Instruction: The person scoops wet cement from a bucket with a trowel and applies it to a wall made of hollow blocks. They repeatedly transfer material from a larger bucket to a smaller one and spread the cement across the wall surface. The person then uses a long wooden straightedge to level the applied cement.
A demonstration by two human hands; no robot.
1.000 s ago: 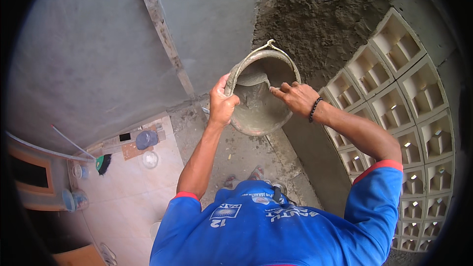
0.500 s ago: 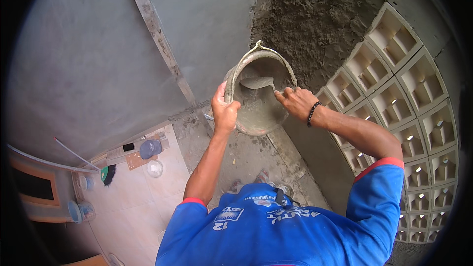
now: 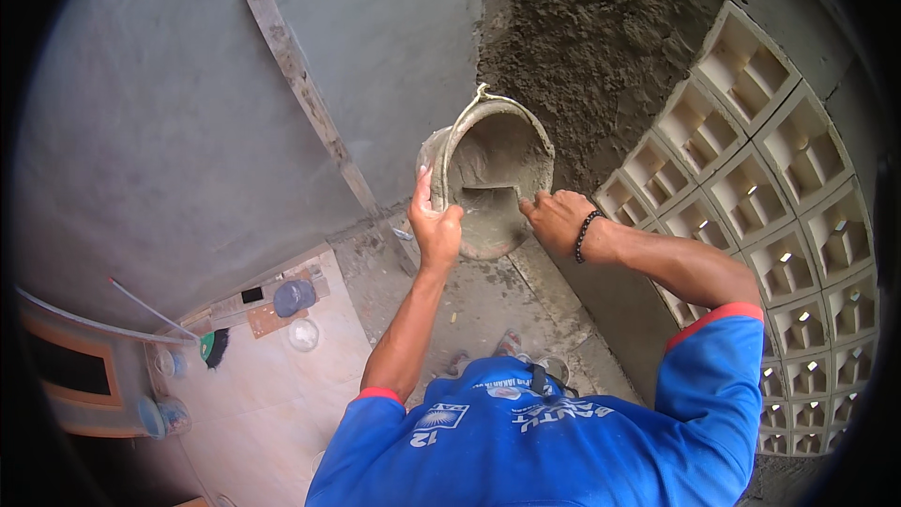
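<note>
A mortar-smeared bucket [image 3: 497,143] is held up in front of me, tilted so that its mouth faces me. My left hand [image 3: 437,225] grips its left side, thumb toward the rim and fingers around the outside. My right hand [image 3: 561,220] is closed at the right rim, around the handle of a trowel [image 3: 490,197]; the handle itself is mostly hidden by the fingers. The trowel's blade is inside the bucket, low against the wet grey mortar [image 3: 490,237]. A pale bail handle arches over the bucket's top.
Ahead, smooth grey wall [image 3: 385,28] meets rough wet mortar [image 3: 601,47]. A long wooden board [image 3: 305,84] leans there. Ventilation blocks [image 3: 751,190] line the right side. On the floor at left lie a cap [image 3: 294,296], a small bowl [image 3: 303,334] and a broom head [image 3: 216,347].
The trowel blade has moved down inside the bucket and turned, now showing a straight edge. My right hand has lowered slightly with it. The bucket has turned a little in my left hand.
</note>
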